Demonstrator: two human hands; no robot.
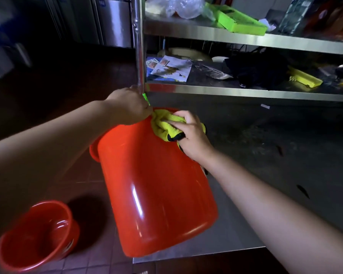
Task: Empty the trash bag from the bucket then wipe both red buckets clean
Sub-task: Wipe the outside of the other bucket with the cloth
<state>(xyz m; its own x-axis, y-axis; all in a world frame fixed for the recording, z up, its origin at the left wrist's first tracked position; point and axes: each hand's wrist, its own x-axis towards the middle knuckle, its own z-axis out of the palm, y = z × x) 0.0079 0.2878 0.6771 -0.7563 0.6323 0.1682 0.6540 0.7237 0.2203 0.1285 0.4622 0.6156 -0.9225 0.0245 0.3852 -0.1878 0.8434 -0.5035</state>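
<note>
The left hand (129,107) grips the far rim of the large red bucket (156,186), its fingers curled over the edge and out of sight, so the bucket is held tilted with its base toward the camera and its mouth facing away. Just right of that grip, the right hand (188,135) presses a yellow microfibre cloth (162,123) with a black edge against the bucket's upper wall near the rim; the fingers are bent over the bunched cloth and hold it to the plastic, the cloth's far end touching the left hand's knuckles. The bucket's lower edge appears to rest on the steel bottom shelf (226,224), though the contact is hidden.

Below and to the left of the gripping hand, well apart from it, the second red bucket (38,236) stands upright on the tiled floor (91,262), mouth open, nothing seen inside. Immediately behind the left hand rises the rack's steel post (140,46). Up and right of both hands, the shelves carry a green tray (240,20), printed papers (170,69) and a yellow brush (305,79).
</note>
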